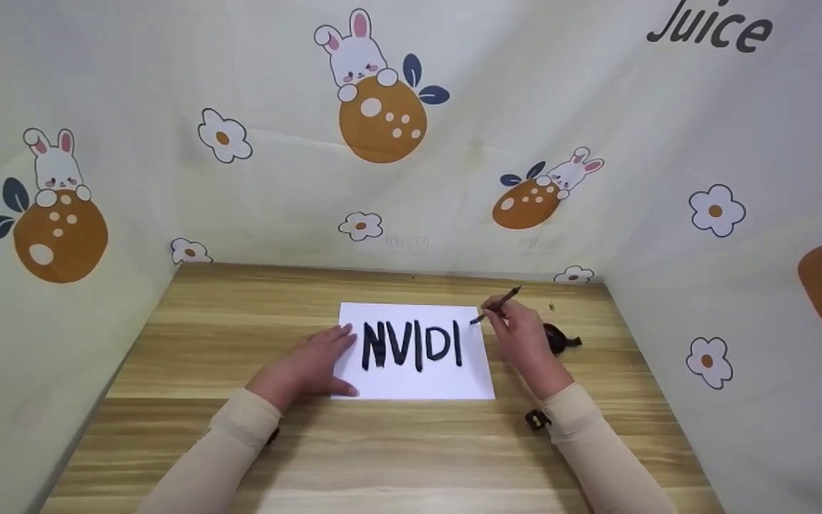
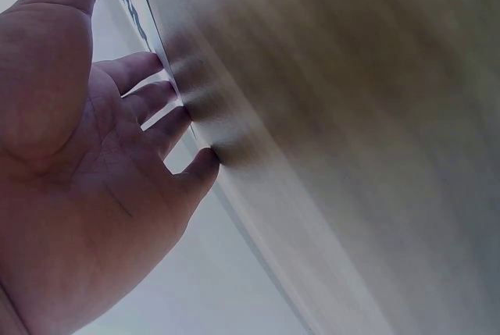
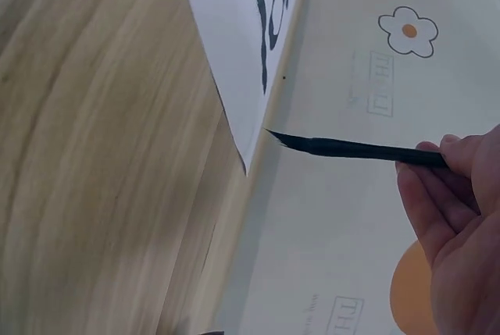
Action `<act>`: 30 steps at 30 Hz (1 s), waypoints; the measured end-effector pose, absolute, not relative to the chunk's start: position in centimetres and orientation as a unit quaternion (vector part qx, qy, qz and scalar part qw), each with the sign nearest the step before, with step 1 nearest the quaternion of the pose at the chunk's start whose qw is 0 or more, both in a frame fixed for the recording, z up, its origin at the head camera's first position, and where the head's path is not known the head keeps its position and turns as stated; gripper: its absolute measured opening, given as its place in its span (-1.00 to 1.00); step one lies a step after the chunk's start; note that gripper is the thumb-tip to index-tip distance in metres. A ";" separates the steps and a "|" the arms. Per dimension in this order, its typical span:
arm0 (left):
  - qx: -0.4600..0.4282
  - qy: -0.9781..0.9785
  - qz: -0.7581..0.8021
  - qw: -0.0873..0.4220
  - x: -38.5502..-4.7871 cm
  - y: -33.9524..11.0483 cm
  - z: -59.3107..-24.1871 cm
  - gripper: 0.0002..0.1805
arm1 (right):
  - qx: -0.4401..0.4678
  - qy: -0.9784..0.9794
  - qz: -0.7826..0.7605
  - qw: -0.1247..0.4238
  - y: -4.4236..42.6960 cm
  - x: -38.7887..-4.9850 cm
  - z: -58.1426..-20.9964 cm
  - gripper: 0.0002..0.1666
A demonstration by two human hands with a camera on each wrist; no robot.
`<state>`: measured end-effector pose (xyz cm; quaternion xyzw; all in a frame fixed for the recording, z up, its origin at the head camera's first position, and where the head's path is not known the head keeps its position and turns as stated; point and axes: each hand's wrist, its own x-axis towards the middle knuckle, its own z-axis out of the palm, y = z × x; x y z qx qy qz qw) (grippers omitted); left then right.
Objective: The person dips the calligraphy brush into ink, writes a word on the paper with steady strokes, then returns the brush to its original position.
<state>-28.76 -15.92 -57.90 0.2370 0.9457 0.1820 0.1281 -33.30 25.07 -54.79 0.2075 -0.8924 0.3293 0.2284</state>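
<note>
A white sheet of paper (image 1: 411,385) lies on the table, bearing thick black brushed letters (image 1: 438,344) that read "NVIDI". My left hand (image 1: 315,364) rests on the paper's left edge, fingers spread and the thumb near the lower corner; in the left wrist view the palm and fingertips of that hand (image 2: 101,147) show at the table surface. Between thumb and fingers, my right hand (image 1: 525,343) pinches a dark, slim brush (image 3: 351,150). Its black, pointed tip is just above the paper's upper right part, to the right of the last letter, apparently not touching.
Behind my right hand sits a round black container (image 1: 557,338) with a short projection, partly hidden by the hand. The wood-grain table (image 1: 411,457) is enclosed by pale cloth walls (image 1: 275,193) with rabbit, orange and flower prints. A small dark mark (image 1: 552,307) lies near the back right.
</note>
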 end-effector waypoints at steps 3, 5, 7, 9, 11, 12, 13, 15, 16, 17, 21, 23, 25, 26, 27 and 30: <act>0.234 0.947 0.179 0.129 -28.7 -16.0 -58.0 0.25 | 0.212 -0.896 0.322 0.221 24.9 -33.3 -54.9 -0.93; 0.237 0.946 0.181 0.127 -28.7 -15.9 -57.9 0.24 | 0.207 -0.898 0.327 0.211 24.7 -33.2 -55.0 -0.93; 0.240 0.945 0.185 0.126 -28.7 -15.9 -57.8 0.24 | 0.200 -0.899 0.333 0.201 24.6 -33.2 -55.0 -0.92; 0.244 0.943 0.187 0.124 -28.7 -15.9 -57.7 0.24 | 0.194 -0.900 0.338 0.193 24.5 -33.1 -55.2 -0.91; 0.246 0.944 0.184 0.123 -28.7 -15.8 -57.6 0.23 | 0.191 -0.901 0.342 0.188 24.5 -33.1 -55.3 -0.90; 0.247 0.944 0.182 0.122 -28.7 -15.8 -57.6 0.23 | 0.190 -0.902 0.341 0.186 24.4 -33.0 -55.3 -0.90; 0.248 0.944 0.181 0.120 -28.7 -15.8 -57.6 0.24 | 0.189 -0.902 0.341 0.185 24.4 -33.0 -55.3 -0.90; 0.250 0.944 0.180 0.118 -28.7 -15.8 -57.7 0.24 | 0.187 -0.903 0.342 0.181 24.4 -33.0 -55.4 -0.91; 0.251 0.944 0.179 0.117 -28.7 -15.8 -57.7 0.24 | 0.186 -0.904 0.341 0.180 24.4 -32.9 -55.4 -0.91; 0.250 0.944 0.178 0.117 -28.7 -15.9 -57.7 0.24 | 0.184 -0.905 0.341 0.178 24.3 -32.9 -55.4 -0.92; 0.249 0.944 0.179 0.118 -28.7 -15.9 -57.7 0.23 | 0.185 -0.906 0.339 0.175 24.3 -32.8 -55.3 -0.93; 0.246 0.945 0.181 0.120 -28.6 -15.8 -57.7 0.23 | 0.187 -0.905 0.340 0.176 24.3 -32.8 -55.3 -0.94; 0.244 0.944 0.185 0.120 -28.6 -15.8 -57.6 0.23 | 0.190 -0.904 0.340 0.178 24.3 -32.7 -55.3 -0.94; 0.244 0.944 0.187 0.119 -28.6 -15.8 -57.6 0.23 | 0.192 -0.903 0.341 0.178 24.3 -32.7 -55.2 -0.94; 0.243 0.944 0.187 0.120 -28.6 -15.8 -57.6 0.23 | 0.193 -0.902 0.343 0.177 24.3 -32.7 -55.2 -0.94; 0.243 0.944 0.190 0.120 -28.6 -15.8 -57.5 0.23 | 0.195 -0.901 0.347 0.174 24.3 -32.6 -55.2 -0.95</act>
